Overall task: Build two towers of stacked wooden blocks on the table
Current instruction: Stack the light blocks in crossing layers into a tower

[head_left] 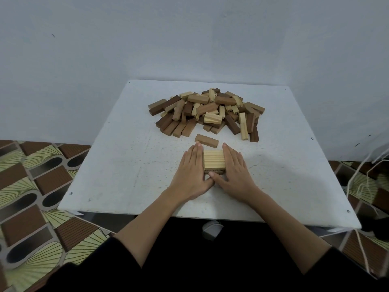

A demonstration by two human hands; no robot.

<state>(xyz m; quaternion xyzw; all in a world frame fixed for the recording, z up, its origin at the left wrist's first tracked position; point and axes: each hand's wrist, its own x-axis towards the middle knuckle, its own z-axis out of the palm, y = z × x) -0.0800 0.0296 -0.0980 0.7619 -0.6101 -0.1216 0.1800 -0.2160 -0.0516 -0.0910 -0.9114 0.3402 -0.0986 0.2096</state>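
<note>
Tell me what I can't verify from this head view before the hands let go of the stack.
- Stack sides: left hand and right hand cover them, so edge alignment is hidden.
- Layers under the pale top: only a dark strip shows at the near edge; the count is unclear.
- Pile: blocks overlap, so the number is uncountable.
- Table underside and legs: hidden by the tabletop and dark clothing.

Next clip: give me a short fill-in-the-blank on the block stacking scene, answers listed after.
1. Both hands, left hand and right hand, press flat against the sides of the small stack, whose top layer is ____ wood.
2. The loose block pile lies ____ the stack.
3. The single brown block lies ____ pile and stack.

Answers: light; beyond; between
</note>
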